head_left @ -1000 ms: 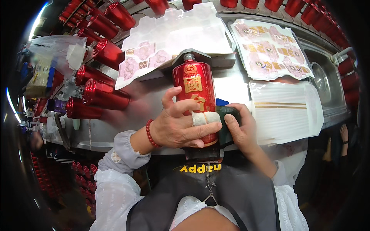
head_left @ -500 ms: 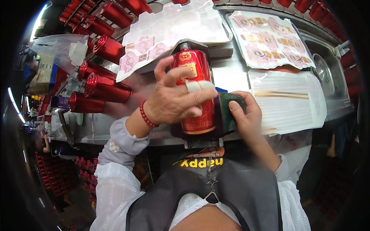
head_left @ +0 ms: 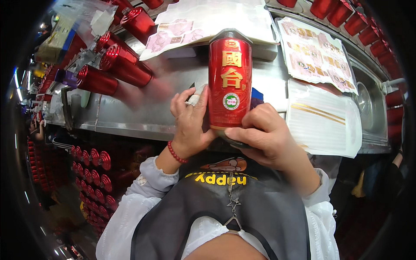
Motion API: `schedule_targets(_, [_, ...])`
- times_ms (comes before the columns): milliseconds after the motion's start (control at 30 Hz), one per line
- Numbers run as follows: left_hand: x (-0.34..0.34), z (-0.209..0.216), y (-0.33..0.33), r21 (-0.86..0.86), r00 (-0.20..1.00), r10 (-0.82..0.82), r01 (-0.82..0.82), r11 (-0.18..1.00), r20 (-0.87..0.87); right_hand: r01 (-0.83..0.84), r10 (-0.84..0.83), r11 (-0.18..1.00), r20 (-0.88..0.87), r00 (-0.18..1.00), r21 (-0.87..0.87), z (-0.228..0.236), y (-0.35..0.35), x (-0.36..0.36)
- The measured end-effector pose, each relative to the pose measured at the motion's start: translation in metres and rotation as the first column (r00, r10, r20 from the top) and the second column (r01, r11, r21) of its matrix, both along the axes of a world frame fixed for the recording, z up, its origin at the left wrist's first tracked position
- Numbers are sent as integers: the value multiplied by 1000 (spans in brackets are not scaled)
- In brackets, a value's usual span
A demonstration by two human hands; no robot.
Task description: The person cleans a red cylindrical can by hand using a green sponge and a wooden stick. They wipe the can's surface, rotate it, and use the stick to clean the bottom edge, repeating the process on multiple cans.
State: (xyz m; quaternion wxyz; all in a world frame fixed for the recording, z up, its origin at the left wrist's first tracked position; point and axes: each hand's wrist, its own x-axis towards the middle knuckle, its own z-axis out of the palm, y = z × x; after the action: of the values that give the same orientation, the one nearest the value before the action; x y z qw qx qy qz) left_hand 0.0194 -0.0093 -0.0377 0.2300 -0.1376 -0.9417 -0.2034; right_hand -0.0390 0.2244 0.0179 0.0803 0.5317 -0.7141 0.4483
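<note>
A glossy red bottle (head_left: 230, 93) with gold characters and a round green-and-white emblem lies on a dark holder at the bench edge, neck pointing away from me. My left hand (head_left: 189, 113) rests along its lower left side. Its fingers are apart, one wrapped in white tape, and a red bead bracelet circles the wrist. My right hand (head_left: 266, 134) is closed at the bottle's base. A dark green flat piece (head_left: 233, 141) is pinched in it, mostly hidden under the fingers. The thumb lies close to the bottle's bottom rim.
White sheets with pink and gold prints (head_left: 173, 34) lie beyond the bottle, with another printed stack (head_left: 314, 52) at right. A pale sheet with gold stripes (head_left: 323, 117) lies nearer. Several red bottles (head_left: 125, 65) stand at left. A metal sink (head_left: 368, 95) is at far right.
The bottle now shows a different face with large gold characters. My left hand has come off its front to its left side. My right hand has moved in to the base with the green piece.
</note>
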Motion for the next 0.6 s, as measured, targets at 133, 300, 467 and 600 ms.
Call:
schedule_targets(133, [1,23,11,-111,991,12,-27,993,-135,520,-530,847,-124,839,-110,-28,-3,-13])
schedule_targets(300, [-3,1,7,34,997,56,-54,998,-54,338,-275,941,517,811,-30,1,1,12])
schedule_targets(467, [-3,18,10,-60,994,41,-48,997,-105,481,-319,877,747,583,-1,-21,-8,0])
schedule_targets(600, [-3,23,11,-104,996,56,-62,993,-64,497,-434,865,598,673,69,-4,-23,-1])
